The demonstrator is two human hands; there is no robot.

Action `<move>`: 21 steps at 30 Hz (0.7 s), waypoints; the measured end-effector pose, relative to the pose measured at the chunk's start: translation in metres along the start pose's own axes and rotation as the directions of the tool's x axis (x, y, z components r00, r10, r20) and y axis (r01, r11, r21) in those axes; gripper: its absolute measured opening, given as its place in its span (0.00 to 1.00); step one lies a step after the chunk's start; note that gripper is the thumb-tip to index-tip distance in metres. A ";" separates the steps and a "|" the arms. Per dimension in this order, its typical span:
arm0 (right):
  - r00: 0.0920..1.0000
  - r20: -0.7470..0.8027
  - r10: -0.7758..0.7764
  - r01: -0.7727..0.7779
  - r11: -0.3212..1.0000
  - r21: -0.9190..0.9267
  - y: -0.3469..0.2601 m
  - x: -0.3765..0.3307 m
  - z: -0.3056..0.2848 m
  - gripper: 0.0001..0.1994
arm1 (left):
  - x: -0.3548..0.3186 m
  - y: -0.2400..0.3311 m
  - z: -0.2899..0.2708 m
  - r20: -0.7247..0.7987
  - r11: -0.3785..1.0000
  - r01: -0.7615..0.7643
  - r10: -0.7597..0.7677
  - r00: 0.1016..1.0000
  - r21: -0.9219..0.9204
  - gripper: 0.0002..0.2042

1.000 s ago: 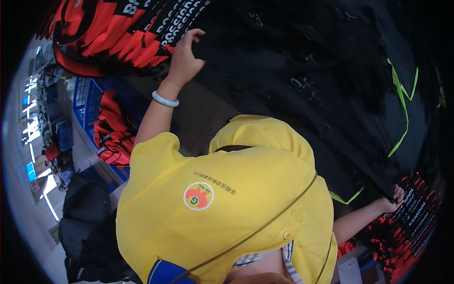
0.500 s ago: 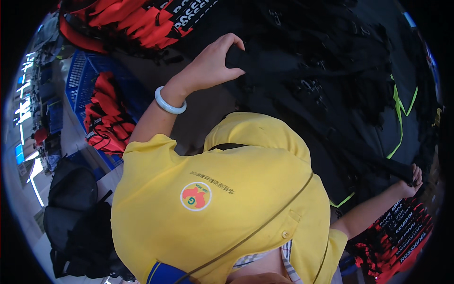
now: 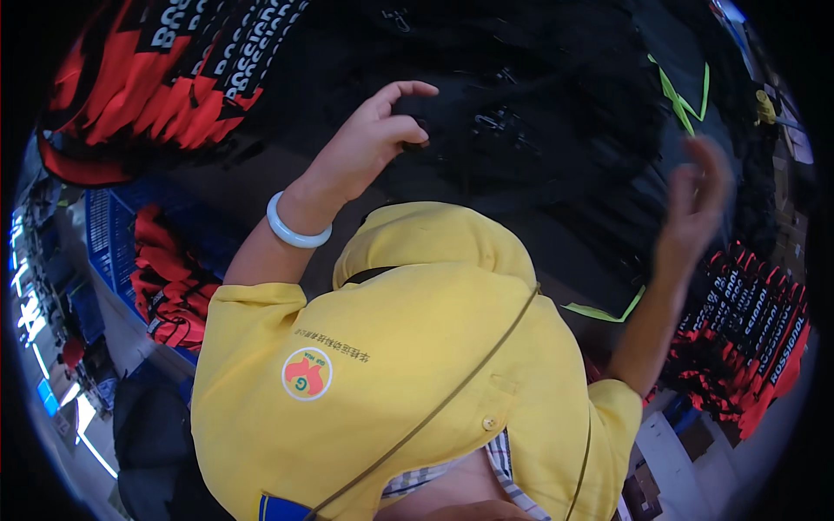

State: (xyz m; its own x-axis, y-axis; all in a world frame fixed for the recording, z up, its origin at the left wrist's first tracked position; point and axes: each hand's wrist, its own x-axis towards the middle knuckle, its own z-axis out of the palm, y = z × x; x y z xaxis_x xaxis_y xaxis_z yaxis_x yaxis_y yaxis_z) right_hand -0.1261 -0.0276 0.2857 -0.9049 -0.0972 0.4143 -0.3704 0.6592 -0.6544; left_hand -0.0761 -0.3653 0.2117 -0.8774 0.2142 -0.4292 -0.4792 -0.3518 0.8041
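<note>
Black cloth [image 3: 565,104] across upper middle of frame, lime strip [image 3: 676,102] upper right. Left hand [image 3: 369,139] upper middle, over cloth: half open, thumb and forefinger apart, grip empty. Right hand [image 3: 693,204] right of centre, blurred: half open, fingers loosely bent, seemingly empty. Red-black stack [image 3: 165,95] upper left; blue crate [image 3: 98,221] left, red cloth [image 3: 165,286] inside.

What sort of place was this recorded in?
Probably a sewing workshop: stacked red-and-black fabric pieces, a blue plastic crate holding red fabric, and black fabric spread before the person.
</note>
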 end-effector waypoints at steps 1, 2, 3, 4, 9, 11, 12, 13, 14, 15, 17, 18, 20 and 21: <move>0.951 0.309 0.016 -0.055 0.991 0.119 -0.015 -0.028 0.008 0.16 | 0.002 -0.002 0.006 0.057 0.984 -0.025 0.036 0.998 -0.179 0.20; 0.812 0.582 -0.052 -0.130 0.955 0.266 -0.013 -0.058 0.018 0.16 | 0.007 -0.003 0.014 0.085 0.985 -0.005 0.020 0.996 -0.175 0.20; 0.687 0.724 -0.069 -0.243 0.916 0.318 -0.015 -0.084 0.032 0.19 | 0.010 -0.003 0.021 0.092 0.965 0.022 0.003 0.996 -0.261 0.20; 0.634 0.773 -0.025 -0.369 0.869 0.331 -0.007 -0.113 0.045 0.18 | 0.012 -0.005 0.027 0.086 0.938 0.038 -0.008 0.996 -0.344 0.20; 0.647 0.660 0.381 -0.715 0.604 0.353 0.043 -0.190 0.060 0.12 | 0.014 -0.019 0.043 0.106 0.931 0.147 -0.118 0.987 -0.334 0.17; 0.320 0.637 0.701 -0.907 0.421 -0.007 0.071 -0.211 0.064 0.15 | 0.012 -0.022 0.053 0.123 0.930 0.223 -0.195 0.973 -0.292 0.17; 0.317 0.624 0.714 -0.913 0.409 -0.004 0.078 -0.224 0.068 0.15 | 0.012 -0.025 0.056 0.140 0.929 0.238 -0.205 0.969 -0.285 0.17; 0.221 0.584 0.781 -0.879 0.419 -0.228 0.085 -0.238 0.073 0.17 | 0.012 -0.030 0.058 0.137 0.959 0.199 -0.174 0.975 -0.200 0.17; 0.132 0.519 0.844 -0.803 0.398 -0.443 0.092 -0.254 0.076 0.20 | 0.011 -0.033 0.061 0.137 0.981 0.157 -0.141 0.980 -0.115 0.18; 0.123 0.496 0.859 -0.817 0.372 -0.441 0.103 -0.279 0.080 0.20 | 0.012 -0.033 0.065 0.167 0.979 0.175 -0.156 0.974 -0.108 0.18; 0.167 0.407 0.898 -0.850 0.340 -0.402 0.130 -0.326 0.088 0.23 | 0.008 -0.033 0.072 0.247 0.989 -0.021 -0.015 0.969 0.144 0.22; 0.162 0.398 0.903 -0.856 0.329 -0.399 0.138 -0.340 0.087 0.23 | 0.006 -0.033 0.072 0.259 0.989 -0.016 -0.023 0.966 0.147 0.22; 0.252 0.468 0.847 -0.849 0.425 -0.314 0.139 -0.348 0.075 0.20 | 0.004 -0.033 0.071 0.345 0.974 -0.057 -0.023 0.938 0.220 0.26; 0.178 0.516 0.838 -0.798 0.430 -0.423 0.138 -0.340 0.056 0.19 | 0.003 -0.035 0.073 0.351 0.974 -0.052 -0.029 0.936 0.219 0.26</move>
State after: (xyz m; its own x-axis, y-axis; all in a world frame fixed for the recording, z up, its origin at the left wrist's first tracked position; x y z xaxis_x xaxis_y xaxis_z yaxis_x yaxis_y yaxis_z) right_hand 0.1192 0.0543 0.0191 -0.5791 0.1500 -0.8013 0.6513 0.6763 -0.3441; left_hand -0.0605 -0.2855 0.2122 -0.7997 0.5308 -0.2804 -0.4166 -0.1544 0.8959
